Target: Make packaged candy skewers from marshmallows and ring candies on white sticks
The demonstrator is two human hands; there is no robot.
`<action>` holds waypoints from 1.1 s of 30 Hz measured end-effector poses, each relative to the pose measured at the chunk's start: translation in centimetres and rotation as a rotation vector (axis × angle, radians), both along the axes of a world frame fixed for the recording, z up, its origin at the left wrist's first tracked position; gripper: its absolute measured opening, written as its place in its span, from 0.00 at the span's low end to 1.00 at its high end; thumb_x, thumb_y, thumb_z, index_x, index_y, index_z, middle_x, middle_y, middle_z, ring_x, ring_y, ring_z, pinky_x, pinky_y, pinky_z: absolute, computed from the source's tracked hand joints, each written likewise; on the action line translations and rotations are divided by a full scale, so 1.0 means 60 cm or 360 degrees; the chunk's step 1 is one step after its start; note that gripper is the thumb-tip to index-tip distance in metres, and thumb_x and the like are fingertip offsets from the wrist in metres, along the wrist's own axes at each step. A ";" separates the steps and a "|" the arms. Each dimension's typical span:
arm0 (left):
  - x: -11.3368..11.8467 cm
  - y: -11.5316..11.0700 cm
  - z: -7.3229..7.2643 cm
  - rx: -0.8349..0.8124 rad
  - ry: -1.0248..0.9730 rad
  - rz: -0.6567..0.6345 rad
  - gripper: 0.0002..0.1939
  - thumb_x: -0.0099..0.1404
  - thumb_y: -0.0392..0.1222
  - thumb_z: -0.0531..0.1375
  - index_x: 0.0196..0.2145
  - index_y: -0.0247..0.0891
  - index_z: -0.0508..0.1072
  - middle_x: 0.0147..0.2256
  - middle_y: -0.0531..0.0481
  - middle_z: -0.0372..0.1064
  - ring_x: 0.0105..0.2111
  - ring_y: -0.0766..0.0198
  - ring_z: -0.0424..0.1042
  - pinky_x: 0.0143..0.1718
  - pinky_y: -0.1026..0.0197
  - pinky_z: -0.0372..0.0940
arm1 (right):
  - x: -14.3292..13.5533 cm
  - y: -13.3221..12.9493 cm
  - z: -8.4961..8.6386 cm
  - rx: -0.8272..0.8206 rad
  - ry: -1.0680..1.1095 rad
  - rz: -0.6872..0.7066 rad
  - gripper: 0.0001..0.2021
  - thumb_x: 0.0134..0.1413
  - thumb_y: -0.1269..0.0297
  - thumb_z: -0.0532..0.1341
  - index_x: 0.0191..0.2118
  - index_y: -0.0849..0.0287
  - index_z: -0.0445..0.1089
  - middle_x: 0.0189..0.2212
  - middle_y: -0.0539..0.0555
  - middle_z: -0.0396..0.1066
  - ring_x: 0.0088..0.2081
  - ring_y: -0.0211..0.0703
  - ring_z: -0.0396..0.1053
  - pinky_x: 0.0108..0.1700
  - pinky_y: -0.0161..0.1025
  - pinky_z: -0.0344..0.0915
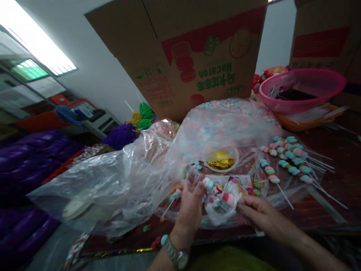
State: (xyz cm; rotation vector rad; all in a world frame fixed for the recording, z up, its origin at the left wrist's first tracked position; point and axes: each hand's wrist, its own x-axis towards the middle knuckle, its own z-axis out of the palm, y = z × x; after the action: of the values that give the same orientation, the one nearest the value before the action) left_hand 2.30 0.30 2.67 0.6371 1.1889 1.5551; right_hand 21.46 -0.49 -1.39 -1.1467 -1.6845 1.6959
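Note:
My left hand [190, 201], with a watch on its wrist, closes on crinkled clear plastic at one end of a small printed candy bag [221, 210]. A marshmallow skewer [225, 197] in blue, white, red and pink lies in or on this bag; which of the two I cannot tell. At the bag's other end, the fingers of my right hand [255, 210] pinch its edge. Left of my left hand lies another marshmallow skewer [175, 194] with a white stick. Just beyond my hands is a round clear tub [236, 154] of gold tinsel ties.
Behind is a large plastic bag [225, 120] of pastel marshmallows, before a cardboard box [203, 49]. Several finished skewers [293, 158] lie at right, below a pink basin [307, 86]. Loose sweets [159, 241] lie by the table's front edge. Purple bundles [36, 162] are stacked at left.

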 end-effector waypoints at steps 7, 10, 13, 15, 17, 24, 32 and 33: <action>0.005 0.021 0.012 0.0006 -0.0724 -0.0124 0.10 0.51 0.37 0.66 0.29 0.36 0.68 0.17 0.59 0.62 0.19 0.70 0.66 0.28 0.63 0.66 | -0.042 -0.022 -0.027 0.0970 -0.0327 -0.0193 0.13 0.60 0.64 0.47 0.30 0.60 0.66 0.23 0.52 0.66 0.26 0.39 0.64 0.28 0.34 0.61; 0.003 0.026 0.005 0.0001 -0.0804 -0.0054 0.10 0.53 0.39 0.65 0.24 0.35 0.66 0.16 0.59 0.60 0.18 0.71 0.64 0.29 0.63 0.66 | -0.037 -0.026 -0.048 0.1679 -0.0594 -0.0417 0.13 0.58 0.73 0.47 0.41 0.60 0.67 0.29 0.57 0.70 0.31 0.42 0.68 0.34 0.37 0.65; 0.004 0.029 0.000 -0.0111 -0.0902 -0.0029 0.13 0.54 0.41 0.65 0.22 0.36 0.63 0.15 0.59 0.58 0.17 0.71 0.63 0.28 0.63 0.65 | -0.030 -0.027 -0.052 0.2009 -0.0755 -0.0496 0.14 0.57 0.76 0.48 0.44 0.61 0.67 0.29 0.57 0.71 0.31 0.43 0.69 0.34 0.37 0.66; 0.002 0.031 0.000 -0.0194 -0.0908 -0.0030 0.14 0.56 0.43 0.64 0.22 0.36 0.62 0.15 0.59 0.58 0.18 0.69 0.65 0.27 0.62 0.65 | -0.021 -0.025 -0.045 0.2167 -0.0802 -0.0544 0.13 0.56 0.77 0.49 0.44 0.62 0.67 0.29 0.58 0.72 0.32 0.44 0.70 0.34 0.39 0.67; -0.004 0.034 0.002 -0.0256 -0.0897 -0.0050 0.15 0.59 0.46 0.61 0.22 0.36 0.62 0.15 0.58 0.58 0.17 0.68 0.65 0.27 0.61 0.66 | -0.010 -0.021 -0.035 0.2280 -0.0819 -0.0547 0.13 0.55 0.78 0.50 0.43 0.63 0.67 0.30 0.59 0.72 0.33 0.46 0.70 0.36 0.41 0.67; -0.021 0.044 0.017 -0.0392 -0.0802 -0.0133 0.18 0.67 0.48 0.50 0.24 0.35 0.65 0.13 0.56 0.57 0.15 0.69 0.62 0.24 0.64 0.64 | 0.020 -0.017 -0.036 0.2034 -0.0706 -0.0365 0.12 0.57 0.74 0.49 0.40 0.62 0.69 0.33 0.59 0.73 0.34 0.44 0.71 0.34 0.37 0.68; 0.008 0.042 0.020 -0.0276 -0.0817 -0.0148 0.16 0.61 0.52 0.57 0.25 0.36 0.66 0.15 0.57 0.60 0.18 0.65 0.67 0.26 0.61 0.65 | 0.000 -0.027 -0.012 0.1088 -0.0391 -0.0209 0.13 0.61 0.65 0.49 0.29 0.58 0.67 0.25 0.52 0.69 0.27 0.39 0.66 0.29 0.34 0.61; 0.011 0.041 0.019 -0.0259 -0.0805 -0.0142 0.16 0.60 0.52 0.58 0.25 0.36 0.66 0.15 0.57 0.60 0.18 0.66 0.66 0.27 0.60 0.66 | -0.001 -0.027 -0.005 0.0908 -0.0348 -0.0151 0.14 0.60 0.63 0.49 0.27 0.59 0.65 0.23 0.51 0.67 0.26 0.38 0.65 0.28 0.34 0.59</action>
State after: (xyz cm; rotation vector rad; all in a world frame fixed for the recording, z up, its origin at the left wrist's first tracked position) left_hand 2.93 2.78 3.80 0.1673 0.8757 1.4149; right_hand 21.42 -2.11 -1.66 -1.1271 -2.0267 0.9541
